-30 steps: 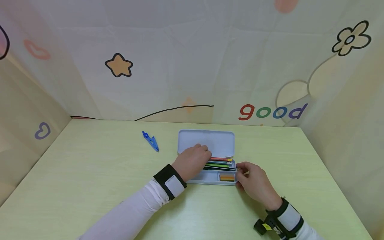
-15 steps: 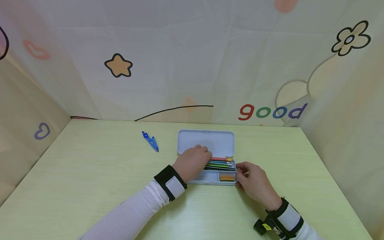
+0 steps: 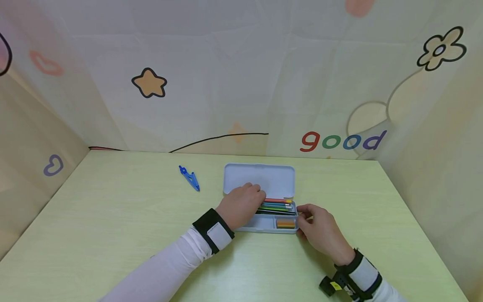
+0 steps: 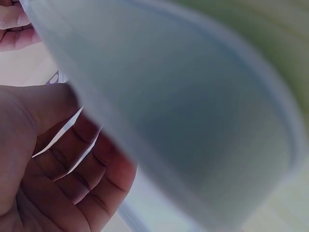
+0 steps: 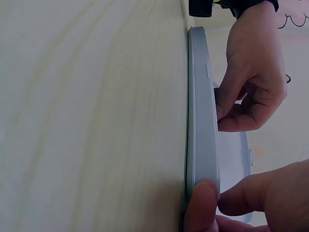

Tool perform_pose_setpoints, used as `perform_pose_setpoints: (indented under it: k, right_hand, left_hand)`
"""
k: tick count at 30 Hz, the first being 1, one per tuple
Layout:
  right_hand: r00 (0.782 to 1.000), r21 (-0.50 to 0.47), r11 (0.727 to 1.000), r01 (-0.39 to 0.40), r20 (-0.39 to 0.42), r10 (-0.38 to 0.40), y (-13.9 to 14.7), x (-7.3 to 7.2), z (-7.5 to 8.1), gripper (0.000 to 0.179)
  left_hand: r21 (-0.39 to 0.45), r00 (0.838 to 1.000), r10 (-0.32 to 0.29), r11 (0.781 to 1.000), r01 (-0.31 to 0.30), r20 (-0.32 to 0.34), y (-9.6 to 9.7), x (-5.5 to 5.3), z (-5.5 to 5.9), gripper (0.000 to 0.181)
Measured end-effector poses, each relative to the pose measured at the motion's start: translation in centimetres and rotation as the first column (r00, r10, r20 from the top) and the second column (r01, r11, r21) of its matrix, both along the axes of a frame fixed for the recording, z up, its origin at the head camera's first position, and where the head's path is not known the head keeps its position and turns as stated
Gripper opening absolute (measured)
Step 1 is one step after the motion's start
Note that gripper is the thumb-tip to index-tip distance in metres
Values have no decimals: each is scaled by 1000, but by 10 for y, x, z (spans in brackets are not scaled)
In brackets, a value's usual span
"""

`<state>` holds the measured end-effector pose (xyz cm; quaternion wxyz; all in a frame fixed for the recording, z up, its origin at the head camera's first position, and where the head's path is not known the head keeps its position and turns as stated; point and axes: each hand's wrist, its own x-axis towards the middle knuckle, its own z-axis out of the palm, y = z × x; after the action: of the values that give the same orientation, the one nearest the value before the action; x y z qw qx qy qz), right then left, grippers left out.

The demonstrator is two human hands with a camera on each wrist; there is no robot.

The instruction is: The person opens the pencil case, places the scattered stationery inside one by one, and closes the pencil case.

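Note:
A pale blue pencil case lies on the table with its lid standing back. Several pencils fill its long compartment, and an orange-brown block sits in the small front one. My left hand reaches into the case over the pencils' left part, fingers bent downward. What its fingertips touch is hidden in the head view; in the left wrist view the blurred case covers the tips of the left hand. At the case's right end my right hand pinches the rim between thumb and fingers.
A blue drawing compass lies on the table, left of the case. Behind the table hangs a printed cloth with a star and the word "good". Cloth also hangs along both sides.

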<state>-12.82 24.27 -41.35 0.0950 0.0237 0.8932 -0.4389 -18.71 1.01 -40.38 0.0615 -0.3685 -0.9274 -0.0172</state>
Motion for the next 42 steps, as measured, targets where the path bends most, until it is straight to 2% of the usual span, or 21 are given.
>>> perform_pose_setpoints:
  k: [11,19,29,42]
  right_hand:
    - [1000,4,1000,-3,-5,3,0,0,0,34]
    - [1000,5,1000,-8,-11,8,1,-1,-1,34]
    - [1000,7,1000,-8,-7,8,1,-1,-1,34]
    - [1000,7,1000,-3,-2,3,2,-1,-2,35]
  left_hand:
    - [26,1000,4,1000,-5,12,-4,-1,3,20]
    - [49,1000,0,999,-1,20,-12,-1,9,17]
    - [52,1000,16,999,-16,-2,-27,-1,16,19]
    - [134,999,42,990,-37,-34,-53,-1,24,27]
